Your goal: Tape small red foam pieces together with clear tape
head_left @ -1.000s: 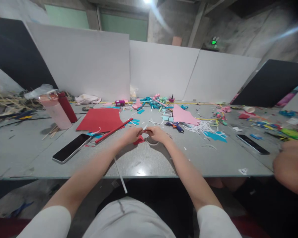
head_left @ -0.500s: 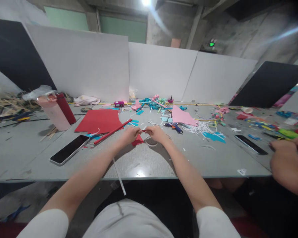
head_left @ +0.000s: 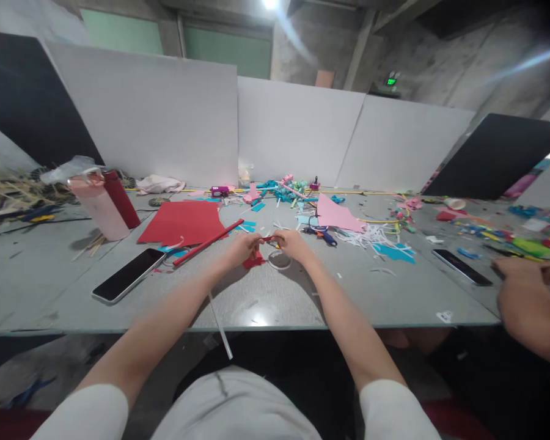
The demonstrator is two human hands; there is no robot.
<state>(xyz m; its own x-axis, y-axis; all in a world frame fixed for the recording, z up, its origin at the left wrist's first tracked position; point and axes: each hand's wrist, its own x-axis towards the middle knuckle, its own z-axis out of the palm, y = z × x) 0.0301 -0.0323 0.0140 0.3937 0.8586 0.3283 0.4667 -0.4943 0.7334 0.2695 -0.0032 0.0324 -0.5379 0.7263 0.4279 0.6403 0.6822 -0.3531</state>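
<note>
Right at twelve o'clock over the bench [head_left: 279, 299], left hand [head_left: 246, 249] and right hand [head_left: 295, 245] pinched a small red strip [head_left: 268, 238] from opposite sides, fingers narrow, seemingly to steady it!

Between the left arm [head_left: 178, 308] and right arm [head_left: 339, 311], room opens over the grey table [head_left: 266, 299], closed off beyond by both hands [head_left: 289, 243]. A white rod [head_left: 220, 327] juts over the edge; the pink bottle [head_left: 103, 211] and left phone [head_left: 129, 275] obstruct leftward passage, shredded paper [head_left: 380, 235] the far right
</note>
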